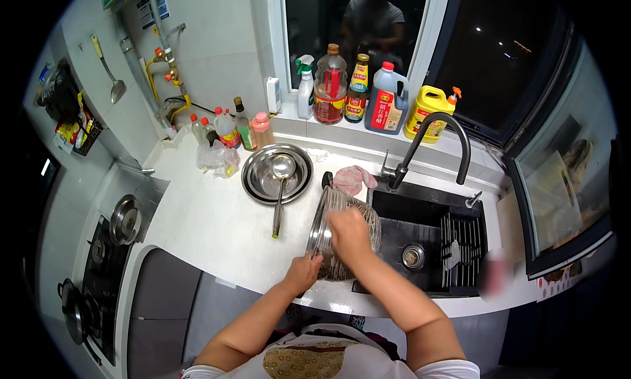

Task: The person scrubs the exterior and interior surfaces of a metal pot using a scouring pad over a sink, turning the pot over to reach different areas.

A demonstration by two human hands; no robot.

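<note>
A shiny metal pot stands tilted on its side at the counter's edge beside the sink, its streaked inner side turned right. My left hand is closed on its near rim. Over the pot's opening is my right hand, fingers curled and slightly blurred; whatever they hold is hidden. A black handle juts from the pot's far side. Just behind lies a crumpled pink cloth. To the left, a metal ladle rests in nested steel bowls, its handle over their near rim.
On the right is a black sink with a dark faucet and a drying rack. Several bottles line the sill; others stand at the counter's back left. A stove is far left. Something pinkish blurs near the sink's right edge.
</note>
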